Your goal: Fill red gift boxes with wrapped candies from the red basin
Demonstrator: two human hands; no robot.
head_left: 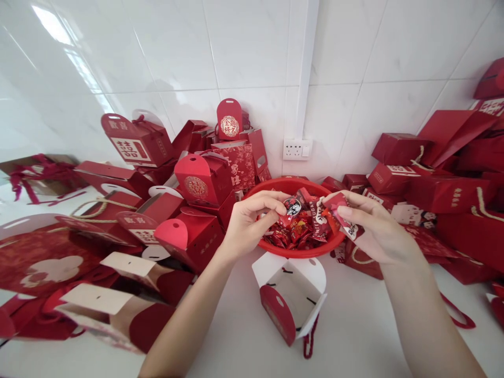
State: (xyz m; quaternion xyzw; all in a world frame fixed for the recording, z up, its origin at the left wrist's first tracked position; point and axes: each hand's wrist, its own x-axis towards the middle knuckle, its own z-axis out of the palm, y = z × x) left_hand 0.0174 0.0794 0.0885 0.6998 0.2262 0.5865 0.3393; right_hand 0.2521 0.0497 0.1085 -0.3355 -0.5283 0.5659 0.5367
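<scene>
Over a red plastic basin [299, 253] filled with wrapped candies [293, 236], my left hand [250, 218] pinches a red-wrapped candy [293, 208] with a round black label. My right hand [380, 231] is closed on several red and pink candy packets [346, 224], its thumb lying on top of them. A larger packet [321, 223] printed "SWEET SUGAR" shows between the hands; I cannot tell whether it is held. In front of the basin, below both hands, an open red gift box [277, 310] with a white inside has its flaps spread.
Red gift boxes [205, 178] are piled on the left, two open ones [114, 310] near the front. More red boxes and bags [452, 194] crowd the right side. Behind the white table [346, 325] stands a tiled wall with a socket [297, 149].
</scene>
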